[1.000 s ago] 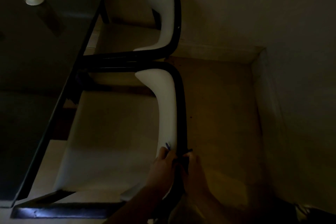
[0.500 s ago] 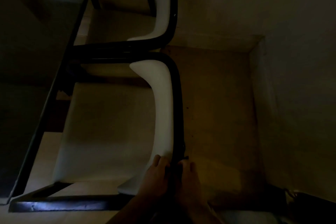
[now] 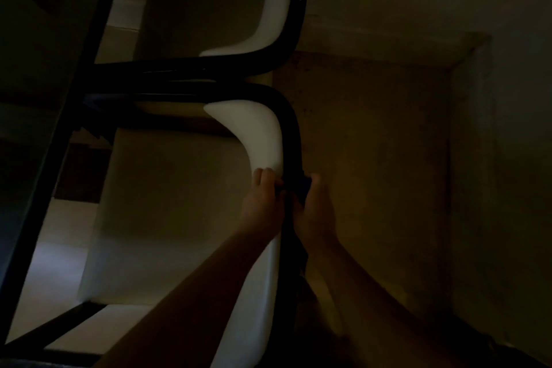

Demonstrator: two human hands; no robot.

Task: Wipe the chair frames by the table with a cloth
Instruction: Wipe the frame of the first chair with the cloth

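Wiping of the black curved chair frame is judged underway, a dark blue cloth being clamped around it by left hand and right hand, with further sliding needed.

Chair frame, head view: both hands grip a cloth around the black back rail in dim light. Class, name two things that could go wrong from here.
1. The cloth is small and dark, pinched between the left hand and right hand; it could slip off the frame.
2. The light is so dim that missed dirt on the black frame would be hard to spot.
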